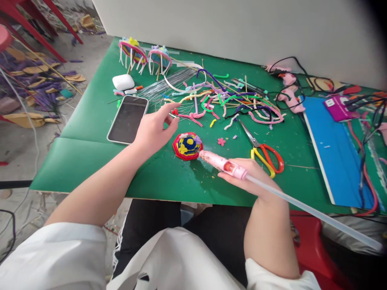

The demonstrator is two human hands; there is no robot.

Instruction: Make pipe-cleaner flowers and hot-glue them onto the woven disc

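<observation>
My right hand [250, 177] grips a pink glue gun [222, 163] with a long clear glue stick [308, 209] trailing back to the right. Its nozzle touches the right edge of a round red, blue and yellow pipe-cleaner disc [187, 146] lying on the green table [90, 161]. My left hand [154, 129] hovers just left of the disc, thumb and forefinger pinching a small red piece [174, 111] near a heap of coloured pipe cleaners [229, 100].
A phone [127, 119] lies face up left of my hand, a white earbud case [123, 81] behind it. Scissors [263, 151] rest right of the disc. Two fringed pipe-cleaner pieces [145, 54] stand at the back. Pink glue guns [288, 92], cables and a blue board [335, 149] fill the right.
</observation>
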